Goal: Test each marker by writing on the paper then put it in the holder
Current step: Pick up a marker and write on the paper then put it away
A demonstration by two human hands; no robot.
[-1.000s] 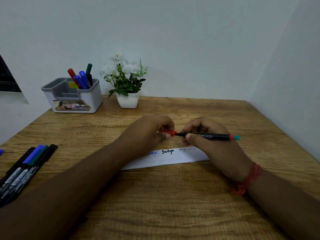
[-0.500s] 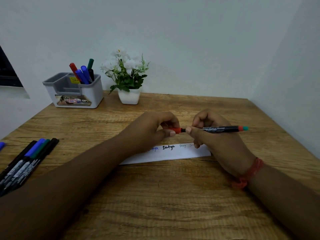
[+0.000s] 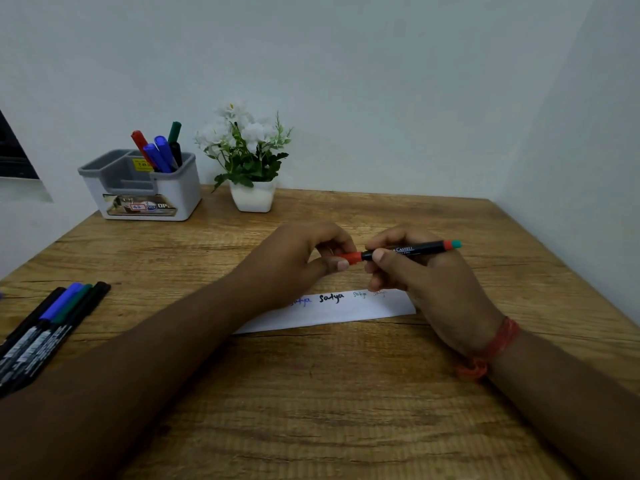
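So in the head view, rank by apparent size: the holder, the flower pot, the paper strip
1. White-and-grey plastic holder
2. White paper strip, partly covered by the hands
3. Small white flower pot

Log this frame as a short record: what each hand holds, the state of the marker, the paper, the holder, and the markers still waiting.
left hand: pinches the red cap
right hand: grips the marker by its black barrel
marker state: level above the paper, cap seated on it
paper: white strip on the table, several written words
holder: far left, five markers standing in its right compartment
waiting markers: lying in a group at the table's left edge
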